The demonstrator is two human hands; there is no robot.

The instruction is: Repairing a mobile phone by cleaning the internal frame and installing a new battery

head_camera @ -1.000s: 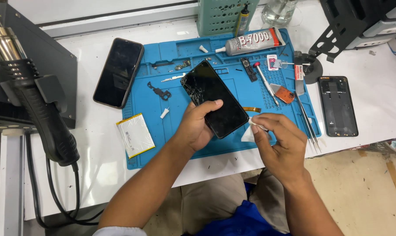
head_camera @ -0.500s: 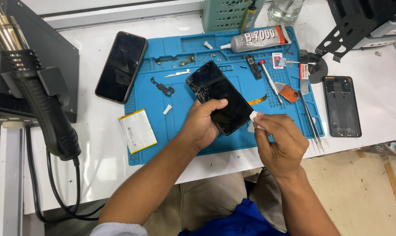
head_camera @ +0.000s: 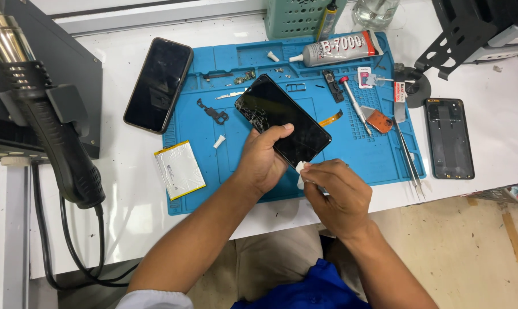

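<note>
My left hand (head_camera: 263,157) grips a black phone screen with cracked glass (head_camera: 282,119) by its near end, tilted over the blue work mat (head_camera: 379,163). My right hand (head_camera: 336,194) pinches a small white wipe (head_camera: 301,171) against the screen's near corner. An orange flex cable (head_camera: 331,119) pokes out from under the screen's right side.
Also on the white table: a second black phone (head_camera: 158,84), a flat battery pack (head_camera: 179,169), a glue tube (head_camera: 336,47), a phone back frame (head_camera: 448,137), tweezers (head_camera: 406,157), a screwdriver (head_camera: 353,103) and small parts. A hot-air gun (head_camera: 56,140) hangs at left. Green basket (head_camera: 296,16) at the back.
The view has shifted. My right hand with the white wipe has moved left, up to the screen's near corner. My left hand keeps hold of the cracked screen.
</note>
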